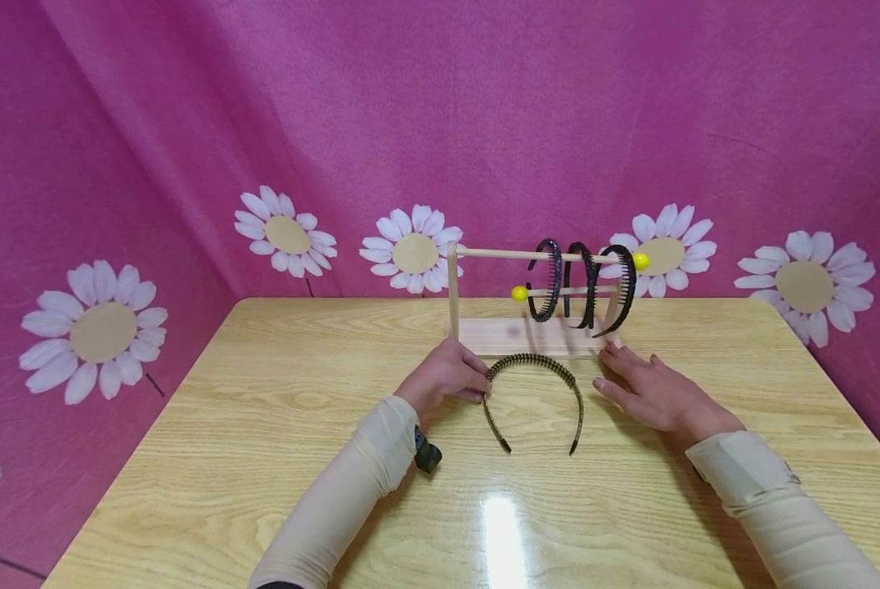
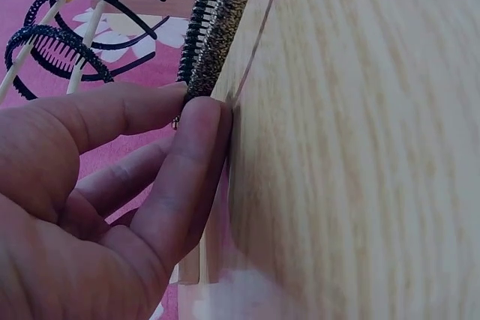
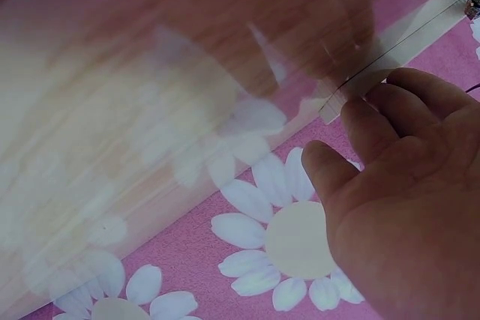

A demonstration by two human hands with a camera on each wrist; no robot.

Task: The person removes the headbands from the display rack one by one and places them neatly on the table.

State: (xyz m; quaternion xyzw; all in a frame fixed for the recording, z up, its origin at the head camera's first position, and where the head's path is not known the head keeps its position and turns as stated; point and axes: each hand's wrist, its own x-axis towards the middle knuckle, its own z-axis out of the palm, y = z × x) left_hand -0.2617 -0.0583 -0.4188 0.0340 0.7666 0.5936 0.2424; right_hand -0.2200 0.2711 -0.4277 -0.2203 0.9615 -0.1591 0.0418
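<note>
A dark gold glittery headband [image 1: 532, 359] with inner comb teeth lies on the table, its two ends toward me. My left hand [image 1: 446, 378] pinches its left side between thumb and fingers; the left wrist view shows the fingertips on the sparkly band [image 2: 217, 39]. Just behind it stands a wooden headband rack [image 1: 452, 294] with two rods tipped by yellow balls. Black toothed headbands [image 1: 620, 286] hang toward its right end. My right hand [image 1: 657, 397] lies with fingers extended beside the rack's front right corner, fingertips right at the base, holding nothing.
The wood-grain table [image 1: 263, 458] is glossy and carries a bright light reflection near its front. Behind and to the sides hangs a pink cloth [image 1: 381, 106] with large white daisies.
</note>
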